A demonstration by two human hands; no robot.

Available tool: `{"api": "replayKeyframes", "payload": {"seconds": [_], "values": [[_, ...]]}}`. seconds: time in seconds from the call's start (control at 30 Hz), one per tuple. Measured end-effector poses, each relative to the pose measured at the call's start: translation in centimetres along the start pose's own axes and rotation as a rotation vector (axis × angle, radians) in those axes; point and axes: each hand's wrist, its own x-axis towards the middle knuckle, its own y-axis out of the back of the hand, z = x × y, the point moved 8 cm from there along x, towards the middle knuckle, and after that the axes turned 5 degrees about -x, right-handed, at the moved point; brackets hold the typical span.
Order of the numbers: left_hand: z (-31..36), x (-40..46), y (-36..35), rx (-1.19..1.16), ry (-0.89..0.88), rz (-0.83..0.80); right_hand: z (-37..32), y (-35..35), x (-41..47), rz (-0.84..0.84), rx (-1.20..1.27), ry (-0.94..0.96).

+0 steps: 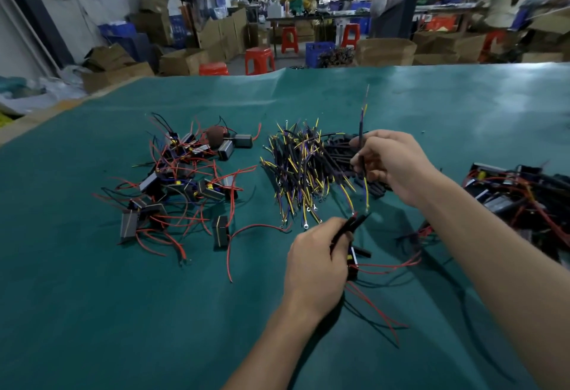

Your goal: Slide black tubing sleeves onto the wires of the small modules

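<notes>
From the head view, the left hand point(314, 269) is curling its fingers tight around a small module point(352, 261) and its black tubing sleeves point(354, 223), low over the green table point(123, 312). The right hand point(390, 164) is pinching one sleeved wire point(361, 130), standing almost straight up, above the pile of wires point(303, 173). More modules point(182, 180) are lying to the left.

**Where hands can go**

The green mat point(123, 312) has open room near the bottom left and at the far side. Three piles block the middle: small modules point(182, 180) on the left, a wire bundle point(302, 170) in the middle, and another heap point(521, 192) on the right.
</notes>
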Motion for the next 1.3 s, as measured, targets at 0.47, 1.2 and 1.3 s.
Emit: {"api": "replayKeyframes", "payload": {"seconds": [0.47,1.2,1.3], "values": [[0.6,0.1,0.1,0.035,-0.025,-0.005,5.4,0.4,-0.7,0.132,-0.545,0.0],[-0.3,0.1,-0.3,0.019,0.021,-0.009,-4.3,-3.4,3.0,0.04,-0.641,0.251],[-0.4,0.0,-0.4,0.014,0.019,-0.017,-7.2,-6.1,2.5,-0.028,-0.645,0.348]]}}
